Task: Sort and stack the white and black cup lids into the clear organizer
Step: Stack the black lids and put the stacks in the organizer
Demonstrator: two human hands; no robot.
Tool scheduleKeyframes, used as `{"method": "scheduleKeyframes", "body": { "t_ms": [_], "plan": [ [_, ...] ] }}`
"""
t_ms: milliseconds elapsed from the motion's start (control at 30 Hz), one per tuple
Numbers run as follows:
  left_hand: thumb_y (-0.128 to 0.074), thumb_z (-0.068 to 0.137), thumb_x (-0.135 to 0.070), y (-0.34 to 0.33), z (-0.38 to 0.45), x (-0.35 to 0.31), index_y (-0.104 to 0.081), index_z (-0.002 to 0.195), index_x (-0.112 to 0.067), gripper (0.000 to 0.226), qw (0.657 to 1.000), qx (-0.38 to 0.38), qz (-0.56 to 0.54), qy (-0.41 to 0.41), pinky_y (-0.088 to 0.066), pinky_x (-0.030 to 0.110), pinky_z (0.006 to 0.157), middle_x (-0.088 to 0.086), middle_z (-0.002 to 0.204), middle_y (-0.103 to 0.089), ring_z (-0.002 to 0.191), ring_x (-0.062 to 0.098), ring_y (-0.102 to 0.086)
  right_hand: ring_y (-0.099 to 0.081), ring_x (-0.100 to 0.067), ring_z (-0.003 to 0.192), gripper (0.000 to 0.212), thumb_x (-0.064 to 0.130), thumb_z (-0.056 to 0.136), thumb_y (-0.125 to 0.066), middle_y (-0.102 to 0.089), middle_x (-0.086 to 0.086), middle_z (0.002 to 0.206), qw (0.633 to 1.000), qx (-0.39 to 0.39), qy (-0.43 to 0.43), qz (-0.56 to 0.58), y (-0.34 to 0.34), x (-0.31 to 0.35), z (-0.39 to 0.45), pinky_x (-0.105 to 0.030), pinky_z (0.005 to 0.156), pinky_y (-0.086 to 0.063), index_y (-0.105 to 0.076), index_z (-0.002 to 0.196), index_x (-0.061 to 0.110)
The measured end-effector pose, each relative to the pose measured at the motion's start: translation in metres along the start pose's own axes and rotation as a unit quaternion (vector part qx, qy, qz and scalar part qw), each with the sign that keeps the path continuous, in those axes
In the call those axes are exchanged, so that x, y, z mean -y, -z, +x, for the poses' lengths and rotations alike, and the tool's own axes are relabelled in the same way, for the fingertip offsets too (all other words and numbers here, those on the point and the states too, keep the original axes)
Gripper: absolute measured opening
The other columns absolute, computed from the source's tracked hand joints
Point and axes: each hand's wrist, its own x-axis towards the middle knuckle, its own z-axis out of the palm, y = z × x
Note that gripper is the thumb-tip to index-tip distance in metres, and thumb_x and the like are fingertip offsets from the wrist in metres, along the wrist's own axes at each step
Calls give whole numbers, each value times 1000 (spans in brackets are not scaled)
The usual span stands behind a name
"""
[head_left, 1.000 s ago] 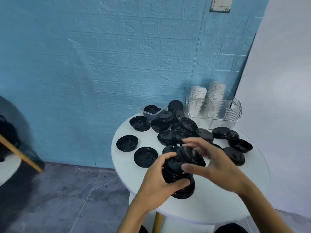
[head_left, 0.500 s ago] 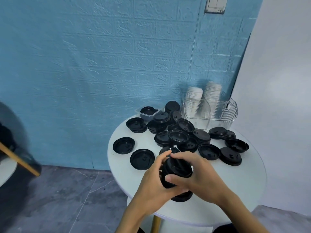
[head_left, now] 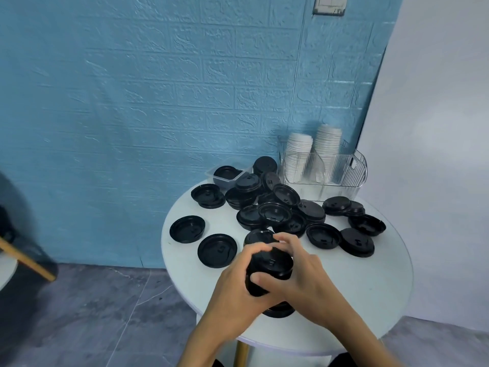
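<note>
Two bare forearms rise from the bottom edge, cut off below the elbow. The left hand (head_left: pixel 238 284) and the right hand (head_left: pixel 304 276) both grasp a stack of black lids (head_left: pixel 271 266) just above the near part of a round white table (head_left: pixel 370 292). The left fingers curl round the stack's left side; the right thumb presses across its front and the right fingers wrap its far side. The hands hide most of the stack, so its lids cannot be counted; only the top lid and a dark sliver below the wrists show. Part of another black lid (head_left: pixel 258 236) peeks out just beyond the fingers.

Farther on, 2 single lids (head_left: pixel 217 250) lie flat and apart on the table's left side. Behind them a loose pile of black lids (head_left: pixel 275 210) spreads across the middle, overlapping so that edges blur together. More lids (head_left: pixel 357 241) lie to the right.

At the far left of the pile, a small clear tray (head_left: pixel 225 177) holds at least 1 black lid. At the far right edge stands the clear organizer (head_left: pixel 344 173), with 2 tall stacks of white lids (head_left: pixel 300 152) in its left compartments; its ribbed right section looks see-through, contents unclear.

A blue brick-patterned wall (head_left: pixel 158 102) stands behind.
</note>
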Motion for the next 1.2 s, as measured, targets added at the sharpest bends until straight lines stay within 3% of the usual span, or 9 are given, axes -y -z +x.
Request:
{"method": "scheduleKeyframes", "body": {
  "t_ms": [100,200,267,367,467,567,967,1067,1200],
  "plan": [
    [-85,72,-52,0,-1,-1,-57,123,-51,59,1000,-3,13,1,-57,37,92,-20,120,-66,110,5,-65,-56,-1,122,87,76,63,-75,-62,30,125,996,73,-15,40,17,0,8,-32,105,-45,-42,138,46],
    [-84,69,-60,-1,-1,-1,-56,122,-52,61,1000,-5,10,4,-54,35,96,-22,120,-64,112,3,-63,-65,4,105,61,68,76,-69,-70,24,115,993,34,-21,110,40,0,38,-25,93,-47,-58,129,41],
    [-84,69,-62,-1,-2,-1,-56,122,-52,61,1000,-4,8,4,-53,33,97,-24,122,-63,114,2,-61,-67,3,83,36,49,86,-71,-73,17,106,999,-16,-7,28,49,-5,65,-26,89,-50,-67,120,37],
    [-85,70,-61,0,-2,0,-56,123,-51,62,1000,2,5,7,-52,29,97,-23,122,-63,115,2,-61,-60,8,66,34,43,85,-76,-70,15,108,993,36,12,-114,47,-8,93,-25,87,-50,-68,118,38],
    [-86,69,-60,1,0,2,-56,123,-52,62,1000,-2,8,4,-48,22,94,-25,122,-63,116,0,-60,-60,9,83,55,62,75,-78,-66,16,114,975,99,18,-199,39,-4,105,-22,89,-48,-65,124,42],
    [-86,68,-61,0,0,4,-55,126,-52,66,1000,-1,3,5,-50,24,95,-27,124,-61,117,-1,-60,-55,-6,110,66,67,69,-80,-57,13,120,963,89,52,-250,34,-1,107,-30,99,-45,-62,127,40],
    [-87,68,-58,-1,1,5,-57,125,-50,65,1000,-6,-4,0,-51,26,95,-24,124,-61,116,1,-61,-55,-4,83,37,53,78,-81,-60,11,101,963,96,70,-244,38,-3,113,-31,86,-49,-72,108,35],
    [-88,67,-55,-1,1,5,-58,125,-50,65,1000,-3,-5,3,-51,26,96,-24,123,-62,116,2,-61,-58,-8,98,39,49,84,-77,-62,10,110,949,161,79,-259,39,-6,111,-30,93,-48,-70,120,36],
    [-88,67,-54,-1,1,5,-58,124,-50,64,1000,-4,-4,0,-49,24,95,-24,124,-62,117,2,-61,-58,-9,110,40,42,85,-75,-68,13,119,938,183,83,-282,38,-4,111,-31,99,-47,-68,124,38]
  ]
}}
